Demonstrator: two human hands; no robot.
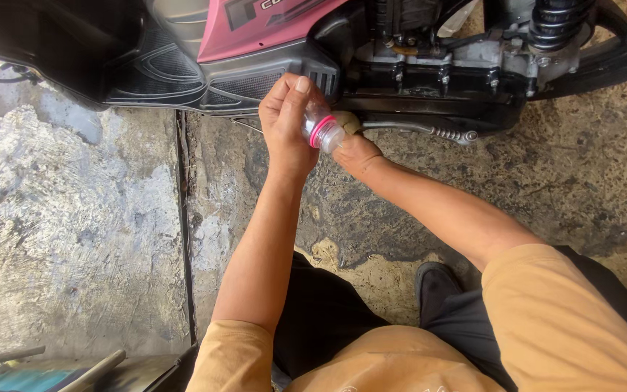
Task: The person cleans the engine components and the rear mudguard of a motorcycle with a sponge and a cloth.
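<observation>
Two hands under scooter (pixel 270 43): left hand (pixel 288 120) grasps clear bottle w/ pink neck ring (pixel 322 131); right hand (pixel 355 151) below engine, grip can't be told.

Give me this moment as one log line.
left hand: grips clear bottle, pink ring | right hand: under scooter | floor: stained concrete
</observation>
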